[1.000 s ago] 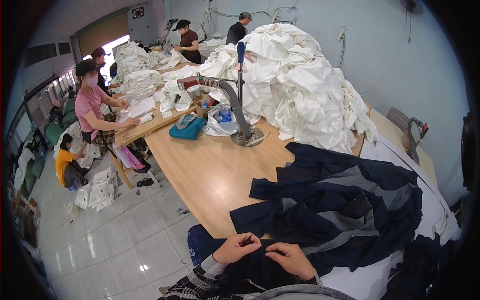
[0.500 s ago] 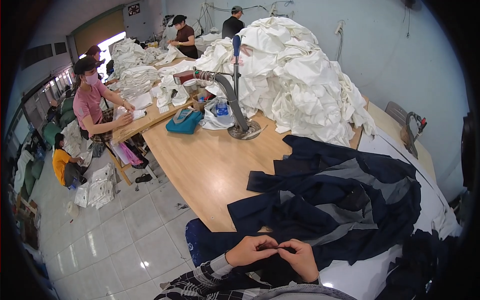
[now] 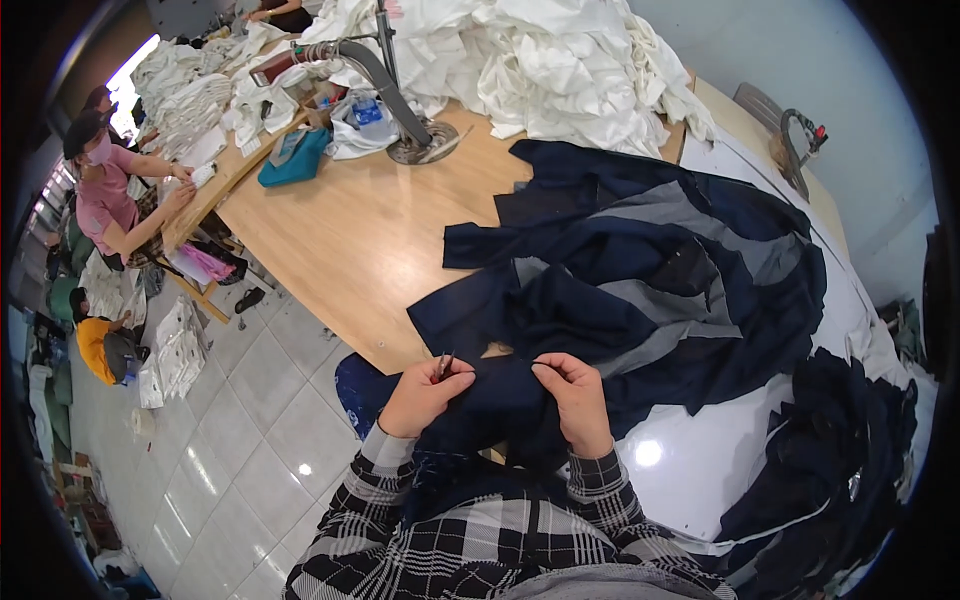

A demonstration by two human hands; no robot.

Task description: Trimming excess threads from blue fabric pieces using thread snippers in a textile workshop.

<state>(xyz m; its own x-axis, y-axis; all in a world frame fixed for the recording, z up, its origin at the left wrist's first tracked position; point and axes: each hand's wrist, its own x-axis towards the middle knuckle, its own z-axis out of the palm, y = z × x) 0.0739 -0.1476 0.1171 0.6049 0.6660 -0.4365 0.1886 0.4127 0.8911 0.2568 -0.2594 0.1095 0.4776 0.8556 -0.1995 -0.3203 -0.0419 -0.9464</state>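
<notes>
Moved since the earlier frame: left hand [image 3: 425, 398] and right hand [image 3: 575, 405], then with fingertips together, now apart; view tilted lower. Item 1: navy cloth [image 3: 495, 395], spanning the gap between the 2 hands, at the near edge of the wooden table [image 3: 350, 230], before the plaid shirt [image 3: 500, 530]. Left hand: thumb and forefinger closed on the edge, other fingers curled about a small dark pointed tool [image 3: 445, 367], tip outward from the wearer. Right hand: thumb and forefinger pinched on the same edge, remaining fingers loosely bent. Progress: apparently mid-course, 1 stretch under handling; navy pieces [image 3: 580, 310] spread on the table beyond, a dark heap [image 3: 790, 480] at right; which are finished or waiting, cannot tell. Orientation: held edge running left to right, cloth falling toward the wearer; full long axis hidden in folds, as is any join with the spread pieces.
</notes>
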